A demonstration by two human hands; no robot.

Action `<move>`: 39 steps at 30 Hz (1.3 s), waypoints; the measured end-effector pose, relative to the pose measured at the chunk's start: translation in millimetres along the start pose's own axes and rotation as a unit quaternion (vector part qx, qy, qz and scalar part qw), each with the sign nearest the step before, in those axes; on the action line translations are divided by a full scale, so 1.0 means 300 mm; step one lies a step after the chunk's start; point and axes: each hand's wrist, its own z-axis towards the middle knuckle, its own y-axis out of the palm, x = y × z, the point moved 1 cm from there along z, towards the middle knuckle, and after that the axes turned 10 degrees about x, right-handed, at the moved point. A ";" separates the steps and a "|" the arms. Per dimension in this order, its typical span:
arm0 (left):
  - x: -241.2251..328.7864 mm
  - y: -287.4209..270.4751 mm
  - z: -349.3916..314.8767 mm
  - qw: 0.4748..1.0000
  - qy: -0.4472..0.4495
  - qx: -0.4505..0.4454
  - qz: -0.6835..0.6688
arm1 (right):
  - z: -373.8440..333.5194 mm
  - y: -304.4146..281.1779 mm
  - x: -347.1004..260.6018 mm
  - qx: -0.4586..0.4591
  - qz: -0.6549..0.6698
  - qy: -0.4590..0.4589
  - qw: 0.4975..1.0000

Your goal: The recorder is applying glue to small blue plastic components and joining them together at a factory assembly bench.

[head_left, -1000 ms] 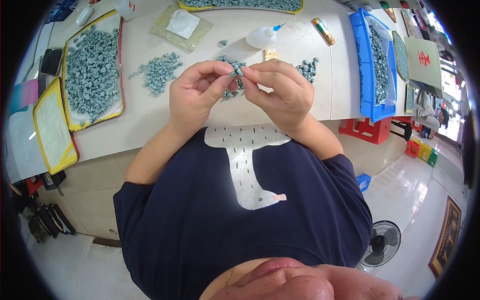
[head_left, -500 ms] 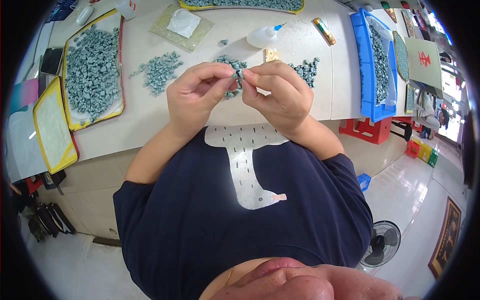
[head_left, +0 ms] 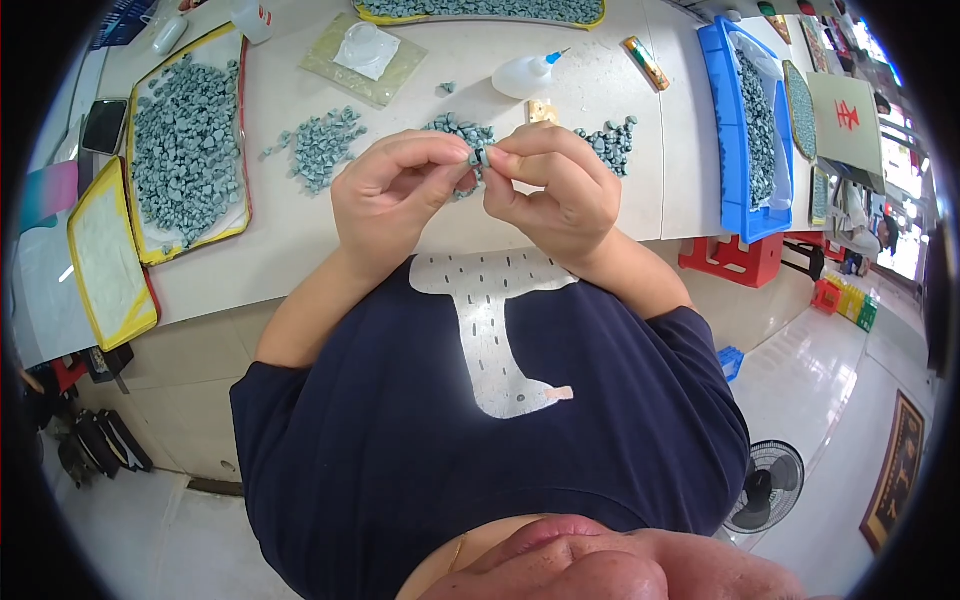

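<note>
My left hand (head_left: 390, 195) and my right hand (head_left: 562, 185) meet fingertip to fingertip above the table. Both pinch a small grey-green piece (head_left: 477, 157) with a dark band in its middle. Whether it is one piece or two pressed together I cannot make out. Just behind the fingers lies a small heap of similar grey-green pieces (head_left: 462, 128), partly hidden by my hands. A second heap of pieces (head_left: 322, 148) is left of my left hand, and a third, darker heap (head_left: 612, 148) lies beyond my right hand.
A yellow-rimmed tray (head_left: 245, 190) full of pieces stands left, beside an overlapping yellow-edged tray (head_left: 112, 262) and a phone (head_left: 105, 126). Behind are a clear bag (head_left: 385, 92), a blue-tipped squeeze bottle (head_left: 522, 78) and a small tube (head_left: 647, 63). A blue bin (head_left: 735, 190) sits right.
My hands keep nearly the same place, still pinching. The piece between the fingertips has turned slightly, and its dark middle shows more plainly now.
</note>
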 end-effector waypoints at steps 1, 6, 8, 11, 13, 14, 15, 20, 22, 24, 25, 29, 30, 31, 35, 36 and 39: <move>-0.003 0.002 0.002 1.000 0.000 -0.001 0.000 | 0.001 -0.003 -0.004 0.008 -0.005 0.000 1.000; -0.032 0.003 0.007 0.994 -0.030 0.000 -0.109 | 0.013 -0.017 -0.002 0.022 -0.018 -0.035 0.999; -0.035 0.004 0.007 0.992 -0.016 -0.006 -0.124 | 0.018 -0.025 -0.002 0.020 -0.022 -0.052 0.998; -0.029 0.020 0.007 0.992 -0.011 -0.004 -0.127 | 0.027 -0.034 -0.009 -0.003 -0.015 -0.077 0.997; -0.028 0.025 0.006 0.992 -0.007 -0.003 -0.128 | 0.034 -0.038 -0.013 -0.006 -0.014 -0.081 0.997; -0.029 0.026 0.005 0.992 -0.010 -0.004 -0.127 | 0.038 -0.040 -0.016 -0.010 -0.012 -0.085 0.996; -0.029 0.027 0.003 0.992 -0.012 -0.006 -0.126 | 0.039 -0.043 -0.018 -0.013 -0.009 -0.089 0.996; -0.030 0.027 -0.001 0.994 -0.008 -0.005 -0.112 | 0.038 -0.047 -0.024 -0.020 -0.019 -0.090 0.996; -0.027 0.023 0.001 0.995 0.000 -0.008 -0.102 | 0.040 -0.044 -0.023 -0.023 -0.019 -0.093 0.995; -0.024 0.019 0.004 0.996 0.018 -0.014 -0.082 | 0.040 -0.040 -0.019 -0.025 -0.018 -0.095 0.995; -0.025 0.017 0.004 0.996 0.018 -0.014 -0.081 | 0.037 -0.038 -0.016 -0.022 -0.013 -0.094 0.995; -0.022 0.013 0.005 0.997 0.024 -0.007 -0.066 | 0.030 -0.027 0.005 -0.014 0.006 -0.093 0.996; -0.015 0.011 0.006 0.999 0.041 -0.009 -0.029 | 0.028 -0.023 0.012 -0.012 0.016 -0.093 0.996; -0.006 0.010 0.007 0.998 0.057 -0.011 0.008 | 0.025 -0.021 0.017 -0.011 0.025 -0.092 0.995; 0.011 0.004 0.013 0.985 0.120 -0.017 0.123 | 0.012 -0.015 0.028 -0.012 0.053 -0.069 0.996; 0.015 0.003 0.014 0.976 0.143 -0.018 0.162 | 0.007 -0.014 0.030 -0.012 0.053 -0.069 0.996; 0.031 0.009 0.031 0.962 0.185 -0.024 0.198 | 0.004 -0.017 0.040 -0.008 0.059 -0.044 0.997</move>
